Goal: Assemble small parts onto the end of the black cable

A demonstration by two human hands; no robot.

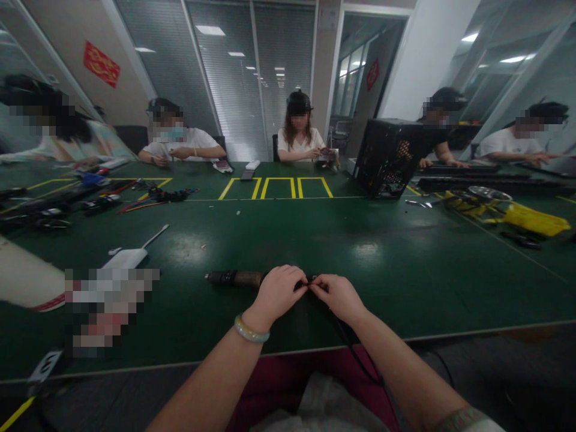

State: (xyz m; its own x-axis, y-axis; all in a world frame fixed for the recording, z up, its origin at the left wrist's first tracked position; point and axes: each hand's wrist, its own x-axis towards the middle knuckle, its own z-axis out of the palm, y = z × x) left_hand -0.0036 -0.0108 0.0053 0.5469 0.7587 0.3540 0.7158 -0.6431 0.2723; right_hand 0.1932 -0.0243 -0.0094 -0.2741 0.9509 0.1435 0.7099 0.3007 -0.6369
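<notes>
A dark, straight electric screwdriver lies on the green table in front of me, its chuck end pointing left. My left hand is closed over its rear part and covers that end. Fingers of my right hand pinch at the tail, where the black cord meets the tool. The fingertips of both hands nearly touch, and the exact joint between cord and tool is hidden. From there the cord runs down over the table edge towards my lap.
A white power strip lies to the left, beside another person's arm. Bundled cables are at the far left. A black computer case and a yellow item are on the right. Several people sit opposite.
</notes>
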